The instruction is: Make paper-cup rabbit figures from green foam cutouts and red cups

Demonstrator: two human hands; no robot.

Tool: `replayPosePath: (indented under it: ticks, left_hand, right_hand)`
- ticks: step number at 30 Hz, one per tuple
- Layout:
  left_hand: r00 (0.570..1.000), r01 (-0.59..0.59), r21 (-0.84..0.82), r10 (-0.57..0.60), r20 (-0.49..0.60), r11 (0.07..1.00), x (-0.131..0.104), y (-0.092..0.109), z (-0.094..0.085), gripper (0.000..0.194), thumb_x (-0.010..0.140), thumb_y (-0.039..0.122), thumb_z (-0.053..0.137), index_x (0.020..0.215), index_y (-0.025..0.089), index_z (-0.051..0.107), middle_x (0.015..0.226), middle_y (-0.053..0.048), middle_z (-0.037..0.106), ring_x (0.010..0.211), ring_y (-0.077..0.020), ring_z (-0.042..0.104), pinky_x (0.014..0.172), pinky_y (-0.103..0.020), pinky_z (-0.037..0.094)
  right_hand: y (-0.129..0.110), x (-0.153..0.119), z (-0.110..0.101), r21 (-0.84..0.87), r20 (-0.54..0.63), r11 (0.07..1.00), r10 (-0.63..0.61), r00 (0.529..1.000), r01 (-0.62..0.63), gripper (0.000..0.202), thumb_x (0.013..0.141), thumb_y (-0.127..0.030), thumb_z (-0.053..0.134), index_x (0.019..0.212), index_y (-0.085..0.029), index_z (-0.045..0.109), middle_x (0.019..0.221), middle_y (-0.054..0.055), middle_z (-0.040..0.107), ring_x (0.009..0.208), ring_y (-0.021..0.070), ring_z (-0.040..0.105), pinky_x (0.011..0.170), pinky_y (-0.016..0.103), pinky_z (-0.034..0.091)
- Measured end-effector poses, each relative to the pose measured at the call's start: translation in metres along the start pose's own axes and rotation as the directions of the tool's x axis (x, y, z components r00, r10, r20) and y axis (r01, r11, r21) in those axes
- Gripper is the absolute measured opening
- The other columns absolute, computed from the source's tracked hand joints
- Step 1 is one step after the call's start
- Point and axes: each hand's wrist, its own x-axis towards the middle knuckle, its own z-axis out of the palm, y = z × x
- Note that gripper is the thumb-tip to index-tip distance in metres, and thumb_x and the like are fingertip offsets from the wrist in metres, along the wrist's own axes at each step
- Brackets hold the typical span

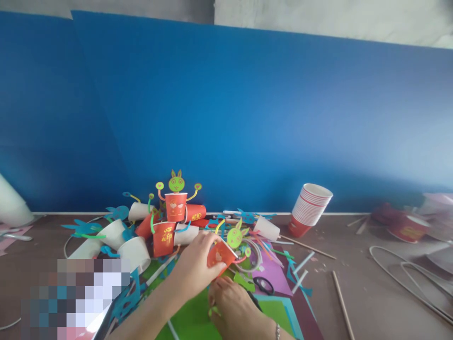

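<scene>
My left hand (198,262) is wrapped round a red paper cup (220,255) tilted to the right. A green rabbit face (236,237) and bent pipe cleaners stick out of the cup's mouth, and a small round green paw (247,252) hangs at one end. Just below the cup's base, my right hand (231,302) has its fingers curled in. A bit of yellow-green shows by its fingers, but what they hold is mostly hidden. Under both hands lie green paper sheets (191,314). Black-handled scissors (264,284) rest to the right.
A finished-looking rabbit cup (176,208) stands on another red cup (163,238), among several toppled cups. A tall cup stack (311,208) leans at the right. Wooden sticks (342,304), purple paper (272,274) and a white cable (406,278) lie on the brown table. Behind rises a blue panel (247,118).
</scene>
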Motion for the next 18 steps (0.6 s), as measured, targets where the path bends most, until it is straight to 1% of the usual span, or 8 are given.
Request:
replayPosePath:
  ticks: [2, 3, 5, 7, 10, 12, 15, 18]
  left_hand:
    - [0.986, -0.159, 0.059, 0.162, -0.05, 0.986, 0.0, 0.0, 0.005, 0.044, 0.074, 0.016, 0.063, 0.117, 0.027, 0.056, 0.12, -0.008, 0.055, 0.11, -0.0265, 0.053, 0.09, -0.037, 0.045]
    - [0.979, -0.196, 0.091, 0.201, -0.044, 0.976, 0.0, 0.0, 0.006, 0.038, 0.076, 0.014, 0.061, 0.112, 0.027, 0.059, 0.12, -0.008, 0.054, 0.111, -0.0275, 0.053, 0.091, -0.04, 0.045]
    - [0.982, -0.184, 0.123, 0.186, -0.009, 0.975, 0.001, -0.002, 0.006, 0.014, 0.079, 0.015, 0.06, 0.09, 0.023, 0.064, 0.106, -0.007, 0.058, 0.101, -0.0268, 0.056, 0.088, -0.041, 0.046]
    - [0.99, -0.141, 0.109, 0.142, -0.003, 0.984, 0.001, -0.004, 0.004, 0.005, 0.08, 0.015, 0.06, 0.079, 0.02, 0.062, 0.097, -0.006, 0.06, 0.095, -0.0252, 0.057, 0.085, -0.04, 0.048]
    - [0.982, -0.183, 0.072, 0.186, -0.027, 0.98, 0.003, -0.007, 0.0, 0.029, 0.081, 0.012, 0.056, 0.108, 0.021, 0.059, 0.122, -0.008, 0.056, 0.111, -0.0263, 0.051, 0.095, -0.042, 0.043]
    - [0.964, -0.266, 0.044, 0.265, 0.034, 0.963, 0.004, -0.008, 0.0, 0.043, 0.084, 0.011, 0.051, 0.124, 0.026, 0.052, 0.136, -0.006, 0.049, 0.119, -0.0251, 0.046, 0.102, -0.042, 0.037]
    - [0.951, -0.285, 0.007, 0.281, 0.126, 0.959, 0.007, -0.005, 0.002, 0.041, 0.084, 0.01, 0.047, 0.121, 0.026, 0.056, 0.125, -0.005, 0.057, 0.111, -0.023, 0.052, 0.097, -0.038, 0.04]
    - [0.977, -0.195, -0.005, 0.194, 0.091, 0.981, 0.007, -0.001, -0.002, 0.035, 0.081, 0.009, 0.046, 0.109, 0.023, 0.062, 0.106, -0.006, 0.062, 0.101, -0.0223, 0.055, 0.089, -0.034, 0.042]
  right_hand:
    - [-0.003, -0.001, -0.004, 0.033, -0.007, 0.998, 0.051, 0.999, -0.051, 0.025, 0.069, -0.012, 0.056, 0.09, -0.017, 0.068, 0.099, 0.01, 0.071, 0.092, 0.0214, 0.063, 0.078, 0.025, 0.046]
    - [-0.004, -0.001, -0.007, 0.053, 0.011, 0.995, 0.081, 0.997, -0.082, 0.024, 0.067, -0.011, 0.057, 0.087, -0.017, 0.07, 0.096, 0.009, 0.072, 0.089, 0.0213, 0.064, 0.076, 0.025, 0.046]
    - [-0.007, -0.001, -0.014, 0.108, 0.071, 0.986, 0.123, 0.99, -0.13, 0.022, 0.066, -0.011, 0.059, 0.082, -0.019, 0.072, 0.087, 0.007, 0.075, 0.08, 0.0208, 0.066, 0.069, 0.024, 0.047]
    - [-0.007, -0.002, -0.022, 0.186, 0.103, 0.969, 0.146, 0.984, -0.163, 0.019, 0.066, -0.014, 0.061, 0.078, -0.02, 0.074, 0.08, 0.005, 0.076, 0.073, 0.0202, 0.067, 0.063, 0.024, 0.046]
    - [-0.004, -0.006, -0.036, 0.323, 0.087, 0.93, 0.157, 0.984, -0.177, 0.019, 0.065, -0.014, 0.063, 0.076, -0.021, 0.076, 0.075, 0.003, 0.076, 0.067, 0.0189, 0.067, 0.056, 0.022, 0.044]
    - [-0.001, -0.009, -0.045, 0.418, 0.078, 0.895, 0.133, 0.988, -0.154, 0.026, 0.064, -0.008, 0.057, 0.076, -0.021, 0.076, 0.074, 0.003, 0.077, 0.066, 0.0177, 0.068, 0.054, 0.02, 0.044]
    - [0.005, -0.015, -0.056, 0.535, 0.053, 0.84, 0.073, 0.996, -0.09, 0.038, 0.063, -0.001, 0.048, 0.078, -0.022, 0.075, 0.074, 0.001, 0.077, 0.069, 0.0159, 0.07, 0.058, 0.019, 0.047]
    - [0.011, -0.019, -0.061, 0.578, -0.002, 0.814, 0.072, 0.997, -0.057, 0.036, 0.063, -0.002, 0.05, 0.08, -0.023, 0.074, 0.074, 0.0, 0.076, 0.067, 0.0156, 0.068, 0.057, 0.019, 0.046]
